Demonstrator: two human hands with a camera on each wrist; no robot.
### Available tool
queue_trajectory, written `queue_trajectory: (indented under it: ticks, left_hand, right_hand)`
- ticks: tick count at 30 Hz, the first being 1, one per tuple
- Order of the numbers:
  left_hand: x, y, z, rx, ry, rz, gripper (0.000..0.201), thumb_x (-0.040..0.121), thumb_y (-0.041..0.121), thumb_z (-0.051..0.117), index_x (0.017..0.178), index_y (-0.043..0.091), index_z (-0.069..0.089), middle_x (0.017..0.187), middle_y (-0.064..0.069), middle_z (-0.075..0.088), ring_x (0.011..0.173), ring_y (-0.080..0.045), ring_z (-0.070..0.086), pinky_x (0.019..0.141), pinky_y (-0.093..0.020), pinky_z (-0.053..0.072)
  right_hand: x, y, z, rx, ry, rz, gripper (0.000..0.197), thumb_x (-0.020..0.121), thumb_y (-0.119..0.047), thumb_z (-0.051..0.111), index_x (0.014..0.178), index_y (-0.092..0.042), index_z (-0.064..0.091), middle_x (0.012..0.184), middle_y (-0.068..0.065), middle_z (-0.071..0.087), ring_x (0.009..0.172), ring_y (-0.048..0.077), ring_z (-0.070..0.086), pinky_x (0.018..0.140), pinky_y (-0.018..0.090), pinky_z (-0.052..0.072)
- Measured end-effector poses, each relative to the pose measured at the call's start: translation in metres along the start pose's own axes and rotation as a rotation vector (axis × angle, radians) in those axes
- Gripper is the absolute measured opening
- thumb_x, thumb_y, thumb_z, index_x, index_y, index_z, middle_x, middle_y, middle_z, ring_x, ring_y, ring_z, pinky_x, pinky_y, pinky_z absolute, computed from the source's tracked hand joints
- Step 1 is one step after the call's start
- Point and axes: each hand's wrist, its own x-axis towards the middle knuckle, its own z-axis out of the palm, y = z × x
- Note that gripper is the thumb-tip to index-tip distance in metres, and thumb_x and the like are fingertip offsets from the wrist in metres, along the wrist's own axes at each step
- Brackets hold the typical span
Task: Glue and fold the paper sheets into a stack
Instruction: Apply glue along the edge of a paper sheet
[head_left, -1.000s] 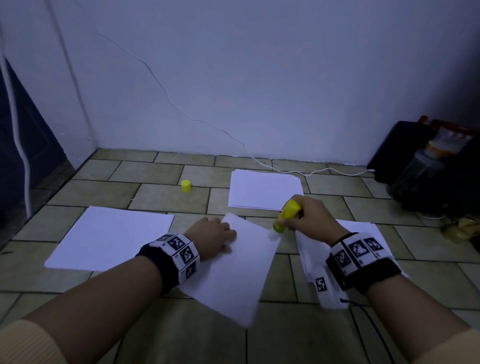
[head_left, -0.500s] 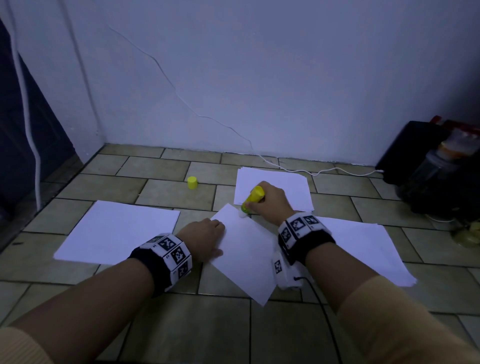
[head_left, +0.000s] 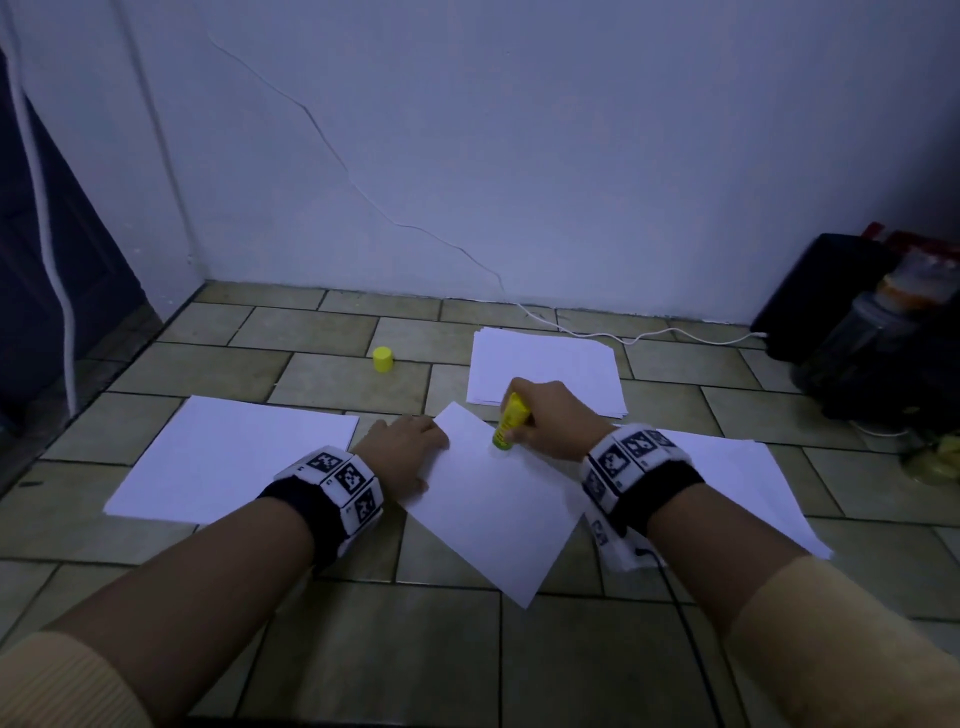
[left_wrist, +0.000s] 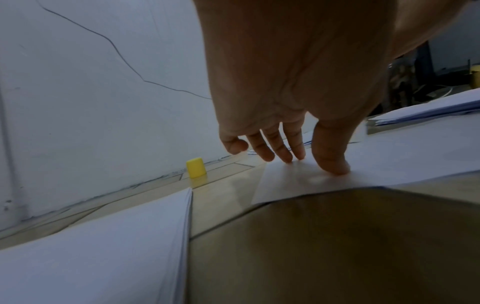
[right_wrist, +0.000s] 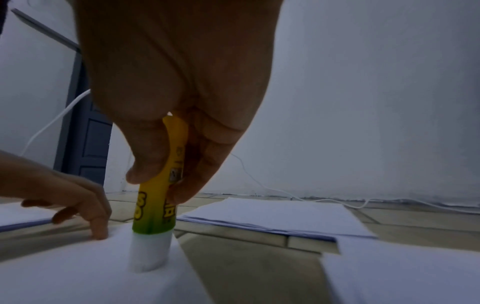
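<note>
Right hand (head_left: 550, 421): gripped the glue stick (head_left: 510, 421), tip on the sheet (head_left: 498, 504).
Left hand (head_left: 402, 449): fingers straight, pressing the sheet's left corner.
Sheet: lay on the floor (head_left: 332, 374).

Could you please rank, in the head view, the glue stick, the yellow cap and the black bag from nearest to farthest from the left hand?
From the left hand:
1. The glue stick, just to its right, held upright on the angled sheet by the right hand.
2. The yellow cap, ahead of it on the tiles toward the wall.
3. The black bag, far right against the wall.
</note>
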Motion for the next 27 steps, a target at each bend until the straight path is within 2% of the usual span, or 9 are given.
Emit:
queue_trajectory:
  ticks: [4, 9, 11, 15, 19, 21, 23, 25, 27]
  left_hand:
    - [0.006, 0.002, 0.001, 0.089, -0.025, 0.001, 0.071, 0.088, 0.029, 0.063, 0.148, 0.027, 0.026, 0.152, -0.002, 0.02, 0.139, -0.024, 0.018, 0.108, -0.04, 0.026]
    - [0.006, -0.005, -0.004, 0.153, -0.095, 0.028, 0.069, 0.091, 0.04, 0.057, 0.15, 0.03, 0.022, 0.161, 0.006, 0.005, 0.146, -0.022, 0.005, 0.114, -0.048, 0.018]
    - [0.004, -0.011, -0.007, 0.17, -0.109, 0.039, 0.067, 0.094, 0.044, 0.053, 0.151, 0.032, 0.021, 0.16, 0.01, 0.009, 0.146, -0.019, 0.007, 0.114, -0.048, 0.016]
    - [-0.002, -0.019, -0.005, 0.18, -0.094, 0.066, 0.056, 0.099, 0.046, 0.042, 0.15, 0.037, 0.021, 0.159, 0.016, 0.011, 0.145, -0.017, 0.011, 0.112, -0.043, 0.019]
    - [-0.009, -0.022, -0.001, 0.092, -0.075, 0.076, 0.065, 0.095, 0.04, 0.052, 0.151, 0.027, 0.021, 0.157, 0.007, 0.018, 0.141, -0.017, 0.019, 0.11, -0.037, 0.022]
    - [-0.015, -0.021, 0.004, -0.022, -0.056, 0.06, 0.071, 0.093, 0.039, 0.057, 0.151, 0.016, 0.022, 0.154, 0.001, 0.019, 0.139, -0.017, 0.024, 0.112, -0.031, 0.025]
    - [-0.02, -0.02, 0.009, -0.106, -0.044, 0.051, 0.073, 0.094, 0.039, 0.057, 0.151, 0.011, 0.021, 0.155, -0.002, 0.014, 0.139, -0.017, 0.023, 0.113, -0.026, 0.024]
    - [-0.024, -0.019, 0.013, -0.142, -0.059, 0.026, 0.073, 0.096, 0.039, 0.052, 0.152, 0.011, 0.015, 0.159, -0.005, 0.001, 0.144, -0.019, 0.015, 0.116, -0.028, 0.02]
    - [-0.026, -0.016, 0.015, -0.156, -0.116, -0.002, 0.073, 0.1, 0.039, 0.044, 0.154, 0.011, 0.003, 0.16, -0.004, -0.017, 0.148, -0.021, 0.001, 0.119, -0.035, 0.012]
  right_hand:
    - [-0.032, 0.026, -0.008, -0.013, -0.017, -0.021, 0.029, 0.081, -0.015, 0.073, 0.106, -0.016, 0.057, 0.101, 0.006, 0.065, 0.091, 0.018, 0.057, 0.072, 0.026, 0.044]
    - [-0.06, 0.044, -0.015, -0.01, 0.003, -0.061, 0.026, 0.08, -0.013, 0.074, 0.101, -0.014, 0.059, 0.09, -0.004, 0.059, 0.081, 0.009, 0.052, 0.058, 0.006, 0.036]
    - [-0.065, 0.049, -0.018, -0.01, 0.001, -0.067, 0.025, 0.078, -0.013, 0.075, 0.095, -0.018, 0.057, 0.09, -0.005, 0.058, 0.08, 0.011, 0.053, 0.061, 0.008, 0.038]
    - [-0.067, 0.05, -0.026, -0.101, -0.063, -0.031, 0.026, 0.08, -0.014, 0.074, 0.097, -0.019, 0.055, 0.095, 0.002, 0.06, 0.084, 0.015, 0.053, 0.07, 0.024, 0.044]
    - [-0.061, 0.048, -0.043, -0.222, -0.102, 0.013, 0.026, 0.077, -0.019, 0.076, 0.093, -0.016, 0.056, 0.088, 0.0, 0.058, 0.081, 0.015, 0.049, 0.066, 0.026, 0.04]
    - [-0.055, 0.05, -0.05, 0.004, 0.086, 0.043, 0.022, 0.071, -0.012, 0.078, 0.083, -0.016, 0.06, 0.081, -0.003, 0.062, 0.077, 0.017, 0.057, 0.066, 0.026, 0.044]
    - [-0.048, 0.045, -0.051, 0.462, 0.304, 0.087, 0.023, 0.071, -0.001, 0.076, 0.075, -0.016, 0.06, 0.085, 0.006, 0.069, 0.08, 0.023, 0.065, 0.072, 0.031, 0.053]
    - [-0.039, 0.033, -0.047, 0.992, 0.346, 0.116, 0.019, 0.082, 0.003, 0.066, 0.075, -0.008, 0.053, 0.09, 0.016, 0.067, 0.08, 0.027, 0.07, 0.073, 0.032, 0.059]
    - [-0.025, 0.018, -0.038, 1.417, 0.275, 0.186, 0.014, 0.093, -0.001, 0.053, 0.079, -0.003, 0.051, 0.086, 0.018, 0.063, 0.072, 0.025, 0.072, 0.067, 0.027, 0.059]
